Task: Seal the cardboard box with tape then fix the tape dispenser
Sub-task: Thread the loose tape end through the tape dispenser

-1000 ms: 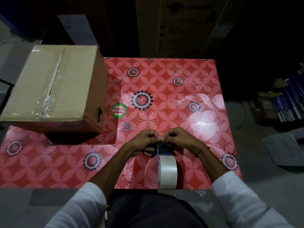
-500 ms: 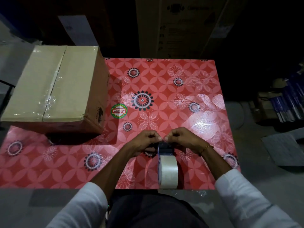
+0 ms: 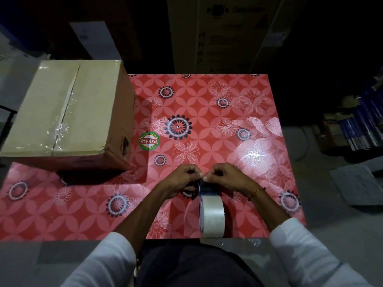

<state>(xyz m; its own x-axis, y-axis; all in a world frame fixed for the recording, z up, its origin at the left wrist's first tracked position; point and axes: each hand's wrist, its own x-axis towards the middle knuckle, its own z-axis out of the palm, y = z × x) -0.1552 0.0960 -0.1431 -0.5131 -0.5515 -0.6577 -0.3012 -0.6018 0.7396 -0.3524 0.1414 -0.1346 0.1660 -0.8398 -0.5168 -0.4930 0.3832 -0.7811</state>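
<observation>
A brown cardboard box (image 3: 68, 112) stands at the table's back left, with clear tape along its top seam. The tape dispenser (image 3: 210, 214), dark blue with a roll of pale tape, lies near the table's front edge. My left hand (image 3: 184, 177) and my right hand (image 3: 224, 177) meet over the dispenser's far end, fingertips pinched together at its head. The head of the dispenser is mostly hidden under my fingers, so I cannot tell exactly what they pinch.
The table (image 3: 207, 96) has a red flowered cover with a round green sticker (image 3: 148, 141). Large dark cartons (image 3: 226, 32) stand behind it. Stacked blue items (image 3: 360, 125) and a grey sheet (image 3: 358, 183) lie on the floor to the right.
Both hands stay pinched at the dispenser's head with only tiny finger movements. The dispenser and the box have not moved.
</observation>
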